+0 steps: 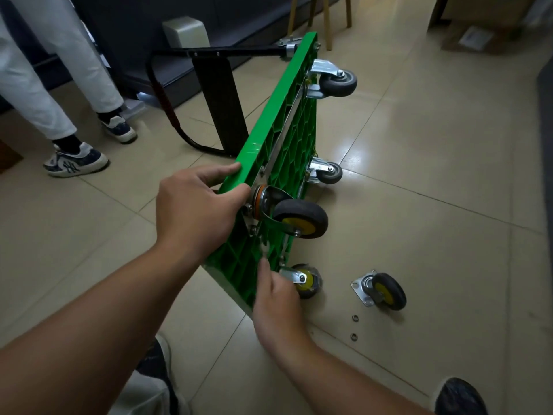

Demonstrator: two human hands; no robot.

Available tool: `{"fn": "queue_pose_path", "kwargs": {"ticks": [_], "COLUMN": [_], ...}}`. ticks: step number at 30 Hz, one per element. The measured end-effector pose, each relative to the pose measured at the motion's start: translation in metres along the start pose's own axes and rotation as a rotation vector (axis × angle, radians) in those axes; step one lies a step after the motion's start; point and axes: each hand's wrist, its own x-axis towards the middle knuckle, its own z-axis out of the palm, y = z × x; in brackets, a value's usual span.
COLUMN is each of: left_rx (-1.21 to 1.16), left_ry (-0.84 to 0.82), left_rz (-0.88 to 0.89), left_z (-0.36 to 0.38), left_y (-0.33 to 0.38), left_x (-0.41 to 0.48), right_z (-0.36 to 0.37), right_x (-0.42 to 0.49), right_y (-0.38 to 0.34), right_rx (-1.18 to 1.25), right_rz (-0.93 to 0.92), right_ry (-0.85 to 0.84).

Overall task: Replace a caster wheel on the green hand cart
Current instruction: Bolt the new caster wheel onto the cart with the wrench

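Left hand [194,211] grips green cart [269,139]; right hand [276,298] blurred against its underside.

The green hand cart [269,130] is stood on edge on the tiled floor [434,211], its upper rim gripped by the left hand [197,211]. The right hand [276,298] is held at the underside, its grip blurred. A loose caster [386,290] is laid beside two small rings [355,318].
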Motion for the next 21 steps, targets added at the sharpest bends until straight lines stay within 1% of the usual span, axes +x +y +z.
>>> {"fn": "queue_pose_path", "kwargs": {"ticks": [2, 3, 7, 9, 15, 18, 19, 21], "left_rx": [-0.011, -0.017, -0.025, -0.024, -0.047, -0.045, -0.03, 0.014], "left_ry": [-0.012, -0.013, -0.016, -0.015, -0.018, -0.03, -0.042, -0.069], "left_rz": [0.0, 0.0, 0.014, 0.021, 0.045, 0.074, 0.096, 0.146], "left_z": [0.001, 0.001, 0.003, 0.002, 0.003, 0.004, 0.004, 0.005], "left_y": [-0.002, -0.004, -0.008, -0.01, -0.011, -0.012, -0.012, -0.011], "left_x": [0.001, 0.001, 0.003, 0.004, 0.004, 0.003, 0.002, 0.003], "right_z": [-0.005, -0.01, -0.022, -0.021, -0.01, -0.006, -0.006, -0.011], "right_x": [0.001, 0.009, 0.057, 0.074, 0.107, 0.119, 0.122, 0.128], "right_y": [0.036, 0.051, 0.073, 0.074, 0.074, 0.072, 0.072, 0.067], "right_rx": [-0.124, -0.181, -0.358, -0.439, -0.329, -0.337, -0.347, -0.392], "right_rz": [-0.234, -0.299, -0.476, -0.561, -0.58, -0.61, -0.637, -0.634], "right_ry": [0.084, 0.108, 0.199, 0.206, 0.127, 0.112, 0.083, 0.018]}}
